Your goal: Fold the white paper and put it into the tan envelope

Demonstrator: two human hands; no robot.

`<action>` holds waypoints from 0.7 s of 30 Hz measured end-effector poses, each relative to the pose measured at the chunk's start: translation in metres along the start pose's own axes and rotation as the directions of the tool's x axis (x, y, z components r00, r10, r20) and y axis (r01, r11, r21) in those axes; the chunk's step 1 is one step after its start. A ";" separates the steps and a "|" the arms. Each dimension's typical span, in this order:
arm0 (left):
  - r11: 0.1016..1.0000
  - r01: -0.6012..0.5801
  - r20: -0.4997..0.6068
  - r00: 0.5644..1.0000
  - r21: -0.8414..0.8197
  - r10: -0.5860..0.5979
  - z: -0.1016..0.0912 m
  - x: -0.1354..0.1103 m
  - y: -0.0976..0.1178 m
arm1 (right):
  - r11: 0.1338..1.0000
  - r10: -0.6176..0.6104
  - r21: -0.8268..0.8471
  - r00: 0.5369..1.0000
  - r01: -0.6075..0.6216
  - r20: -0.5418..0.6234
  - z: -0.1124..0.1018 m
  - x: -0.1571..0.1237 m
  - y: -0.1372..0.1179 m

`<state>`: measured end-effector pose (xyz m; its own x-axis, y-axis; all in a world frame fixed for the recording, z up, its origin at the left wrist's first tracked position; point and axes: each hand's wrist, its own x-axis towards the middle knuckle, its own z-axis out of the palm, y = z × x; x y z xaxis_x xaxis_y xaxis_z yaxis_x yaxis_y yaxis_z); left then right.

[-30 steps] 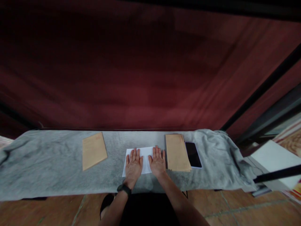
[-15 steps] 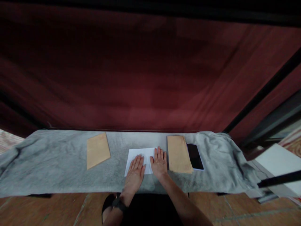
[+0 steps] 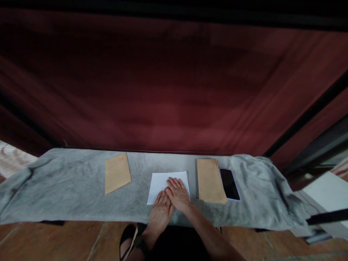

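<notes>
A white sheet of paper (image 3: 159,181) lies flat on the grey cloth in front of me. My left hand (image 3: 161,210) rests on its near edge, palm down with the fingers stretched out. Across the middle and right of the sheet lies my right hand (image 3: 178,194), also palm down and open. The two hands touch or overlap slightly at the fingers. To the right of the paper is a stack of brown envelopes (image 3: 210,180), and a single brown envelope (image 3: 117,173) lies apart on the left.
A phone with a dark screen (image 3: 230,184) lies right of the stack. The grey cloth (image 3: 67,188) covers a long narrow table, wrinkled at both ends. A dark red panel (image 3: 168,90) rises behind it. At the far right is a white surface (image 3: 326,190).
My right hand has slid left from the paper's right edge to its middle, against my left hand. The left hand has drawn back toward the near edge. The view has shifted slightly.
</notes>
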<state>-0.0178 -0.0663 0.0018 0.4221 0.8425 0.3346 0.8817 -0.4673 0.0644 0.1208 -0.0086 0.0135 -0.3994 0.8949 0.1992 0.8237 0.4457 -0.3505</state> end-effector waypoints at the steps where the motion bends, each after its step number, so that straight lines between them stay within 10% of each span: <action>1: 1.000 -0.003 -0.004 1.000 -0.005 0.003 -0.001 -0.001 0.000 | 1.000 0.006 -0.002 1.000 -0.006 0.002 0.000 0.002 0.001; 14: 0.994 -0.090 -0.069 0.993 0.070 0.095 -0.001 -0.027 0.005 | 0.986 0.149 -0.071 0.989 -0.149 -0.010 0.001 0.028 0.020; 21: 0.996 -0.075 -0.040 0.996 0.052 0.077 -0.009 -0.026 0.007 | 0.970 0.165 -0.148 0.967 -0.195 -0.196 0.007 0.009 0.033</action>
<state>-0.0241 -0.0935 0.0021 0.4802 0.7926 0.3758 0.8573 -0.5147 -0.0099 0.1414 0.0145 -0.0022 -0.1713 0.9337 0.3143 0.9361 0.2537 -0.2436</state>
